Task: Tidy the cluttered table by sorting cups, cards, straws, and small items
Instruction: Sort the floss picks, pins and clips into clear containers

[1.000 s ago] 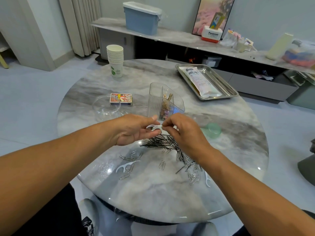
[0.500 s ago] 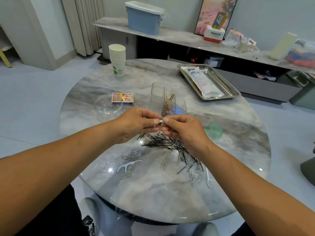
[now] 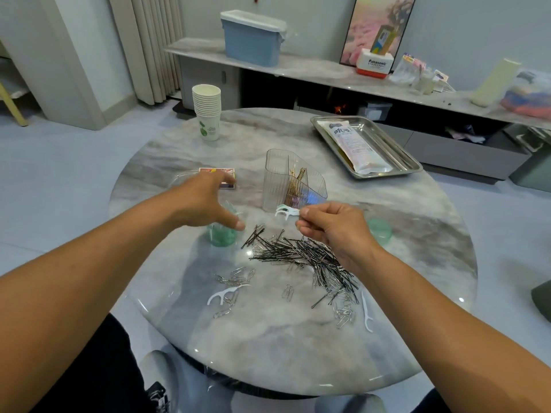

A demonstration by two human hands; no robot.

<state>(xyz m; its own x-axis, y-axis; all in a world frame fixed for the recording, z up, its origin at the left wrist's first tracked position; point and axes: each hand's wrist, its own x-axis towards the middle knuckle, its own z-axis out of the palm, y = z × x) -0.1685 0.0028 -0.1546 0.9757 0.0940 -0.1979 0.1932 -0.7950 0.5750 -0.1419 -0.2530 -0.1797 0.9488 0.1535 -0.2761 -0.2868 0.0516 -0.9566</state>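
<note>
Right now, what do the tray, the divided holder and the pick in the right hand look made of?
Tray: bare metal, likely stainless steel, with mirror-like glare on its rim. Divided holder: clear ribbed plastic; the pins inside show through. Floss pick, pinched by the right hand: white, matte, probably moulded plastic.

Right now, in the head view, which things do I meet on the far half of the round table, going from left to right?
Stack of paper cups → card box → clear ribbed organizer → metal tray with a white packet lying in it.
</note>
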